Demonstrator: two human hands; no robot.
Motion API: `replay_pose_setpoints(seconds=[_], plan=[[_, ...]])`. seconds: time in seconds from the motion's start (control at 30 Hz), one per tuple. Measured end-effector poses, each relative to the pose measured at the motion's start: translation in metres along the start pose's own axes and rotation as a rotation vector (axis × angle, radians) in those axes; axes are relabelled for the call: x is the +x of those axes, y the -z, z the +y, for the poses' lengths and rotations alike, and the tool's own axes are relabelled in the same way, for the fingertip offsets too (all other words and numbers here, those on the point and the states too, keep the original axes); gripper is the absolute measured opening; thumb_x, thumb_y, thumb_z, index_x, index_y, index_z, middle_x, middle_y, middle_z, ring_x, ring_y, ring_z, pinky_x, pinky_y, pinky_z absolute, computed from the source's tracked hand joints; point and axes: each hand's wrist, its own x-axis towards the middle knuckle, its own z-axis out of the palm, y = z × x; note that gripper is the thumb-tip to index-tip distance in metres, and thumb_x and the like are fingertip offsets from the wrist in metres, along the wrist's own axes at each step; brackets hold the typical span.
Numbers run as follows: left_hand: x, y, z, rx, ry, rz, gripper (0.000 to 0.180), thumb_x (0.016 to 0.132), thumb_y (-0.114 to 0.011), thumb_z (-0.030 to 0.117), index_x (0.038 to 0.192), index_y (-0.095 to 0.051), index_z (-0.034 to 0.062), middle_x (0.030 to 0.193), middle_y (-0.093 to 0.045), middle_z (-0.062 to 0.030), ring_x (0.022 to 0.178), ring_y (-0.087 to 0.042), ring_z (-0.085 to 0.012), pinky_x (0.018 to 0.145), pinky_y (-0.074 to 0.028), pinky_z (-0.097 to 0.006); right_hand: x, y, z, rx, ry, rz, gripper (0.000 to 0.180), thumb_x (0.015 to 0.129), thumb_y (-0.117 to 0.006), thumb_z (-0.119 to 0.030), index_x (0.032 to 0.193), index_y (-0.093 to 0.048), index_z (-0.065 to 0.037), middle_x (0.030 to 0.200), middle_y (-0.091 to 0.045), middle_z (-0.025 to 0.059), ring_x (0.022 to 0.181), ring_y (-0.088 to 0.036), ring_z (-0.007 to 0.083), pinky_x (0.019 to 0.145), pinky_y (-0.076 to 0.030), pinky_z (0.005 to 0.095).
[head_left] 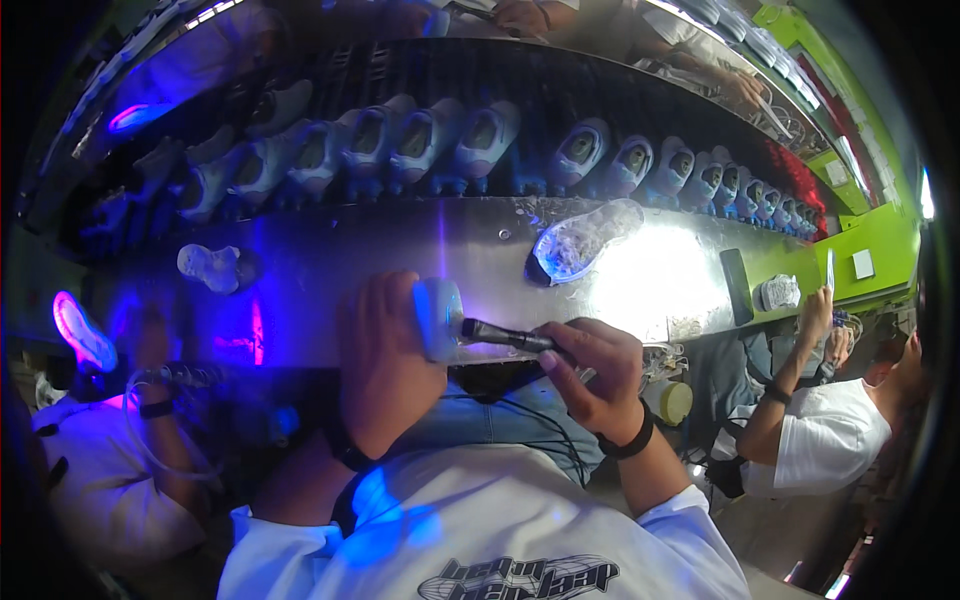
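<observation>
In front of me, over the near edge of the metal bench [560,330], my left hand [385,350] is closed around a pale shoe sole [440,318] seen nearly end-on in blue light. My right hand [600,375] grips a dark-handled brush [505,335]. Its tip points left and is at or very near the sole's right side; contact is hard to make out. Beyond my hands a sole-shaped tray [585,242], whitish and dark at its near end, lies on the bench. A white shoe-shaped piece [210,268] rests farther left.
Behind the bench, a dark conveyor [540,90] carries a row of white shoes [415,140]. A co-worker [110,470] at left is beside a glowing sole [84,330]. Another co-worker [830,430] works at right, near a white piece [780,292] and a dark bar [736,287].
</observation>
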Motion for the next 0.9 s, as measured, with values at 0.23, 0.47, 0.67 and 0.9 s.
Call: replay_pose_setpoints(seconds=[0.23,0.47,0.67,0.9], plan=[[0.014,0.012,-0.023,-0.112,0.006,-0.054,0.061,0.063,-0.083,0.003,0.120,-0.061,0.0033,0.114,-0.065,-0.0194,0.109,-0.063,-0.0423,0.095,-0.051,-0.049,0.016,-0.042,0.029,0.234,-0.069,0.007,0.022,0.090,-0.074,-0.011,0.107,-0.076,0.003,0.074,-0.065,0.0130,0.059,-0.059,0.0200,0.057,-0.045,0.0322],[0.034,0.029,-0.029,-0.206,0.134,-0.246,0.062,0.066,-0.089,0.012,0.120,-0.063,0.0011,0.115,-0.068,-0.0212,0.105,-0.068,-0.0413,0.092,-0.055,-0.046,0.022,-0.078,0.040,0.331,-0.050,0.043,0.021,0.092,-0.073,-0.011,0.107,-0.076,0.003,0.074,-0.064,0.0140,0.062,-0.059,0.0217,0.060,-0.045,0.0339],[0.041,0.033,-0.048,-0.186,0.185,-0.346,0.057,0.066,-0.091,0.016,0.114,-0.066,-0.0001,0.110,-0.070,-0.0206,0.102,-0.070,-0.0402,0.089,-0.056,-0.046,0.012,-0.099,0.051,0.399,-0.150,0.034,0.021,0.094,-0.073,-0.012,0.108,-0.075,0.004,0.075,-0.065,0.0143,0.064,-0.059,0.0215,0.061,-0.046,0.0339],[0.035,0.027,-0.085,-0.049,0.213,-0.479,0.055,0.067,-0.092,0.016,0.114,-0.069,-0.0009,0.118,-0.071,-0.0224,0.107,-0.070,-0.0401,0.093,-0.056,-0.045,-0.008,-0.116,0.059,0.375,-0.290,0.009,0.025,0.095,-0.075,-0.014,0.110,-0.075,0.006,0.076,-0.065,0.0140,0.064,-0.059,0.0196,0.062,-0.046,0.0337]])
